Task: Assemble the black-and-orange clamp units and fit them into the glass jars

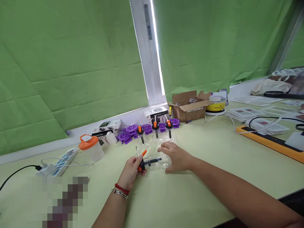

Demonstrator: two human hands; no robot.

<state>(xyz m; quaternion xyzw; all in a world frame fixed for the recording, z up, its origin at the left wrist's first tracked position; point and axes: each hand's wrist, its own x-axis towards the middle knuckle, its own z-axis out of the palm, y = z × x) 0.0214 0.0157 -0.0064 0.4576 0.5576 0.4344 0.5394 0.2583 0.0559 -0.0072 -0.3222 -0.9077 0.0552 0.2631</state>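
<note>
My left grip is closed on the black-and-orange top of a clear bottle lying sideways between my hands; my right grip curves around its base, contact unclear. Beyond both grips, three similar bottles stand on the bench.

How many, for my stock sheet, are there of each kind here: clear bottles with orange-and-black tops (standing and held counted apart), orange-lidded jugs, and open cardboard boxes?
Standing bottles: 3
Held bottle, its top in the left hand: 1
Orange-lidded jug: 1
Open cardboard box: 1
Total: 6
</note>
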